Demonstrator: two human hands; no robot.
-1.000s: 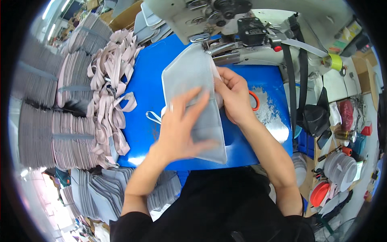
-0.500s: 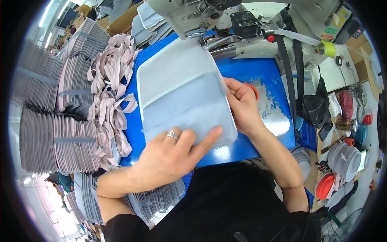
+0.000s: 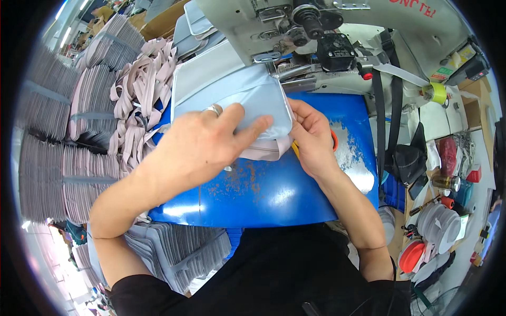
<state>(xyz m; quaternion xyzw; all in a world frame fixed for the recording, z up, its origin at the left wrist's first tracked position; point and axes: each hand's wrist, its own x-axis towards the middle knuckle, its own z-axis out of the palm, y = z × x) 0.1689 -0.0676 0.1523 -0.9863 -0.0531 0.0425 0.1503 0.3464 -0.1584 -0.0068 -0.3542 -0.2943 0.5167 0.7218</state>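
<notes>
A light blue-grey fabric panel (image 3: 253, 97) with rounded corners, pale edging and a pocket layer lies under the head of a sewing machine (image 3: 268, 57). On top of it rests my left hand (image 3: 200, 134), a ring on one finger, its index finger stretched out across the fabric. At the panel's right edge my right hand (image 3: 313, 139) pinches the border between thumb and fingers. A pinkish-beige strap (image 3: 266, 150) shows below the panel's near edge. Beside and partly behind my right hand is an orange-red curved thing (image 3: 334, 140), mostly hidden.
A worn blue table (image 3: 253, 200) lies under the work. Pinkish straps (image 3: 139, 89) are heaped on the left, beside bundled stacks of grey panels (image 3: 89, 179). Black straps (image 3: 395, 100) hang at the right. A shelf farther right carries an orange-red disc (image 3: 411, 256) and tools.
The panel has moved away from me, farther under the sewing machine, with my left hand following it. The pinkish strap at its near edge has come into sight. My right hand still grips the edge.
</notes>
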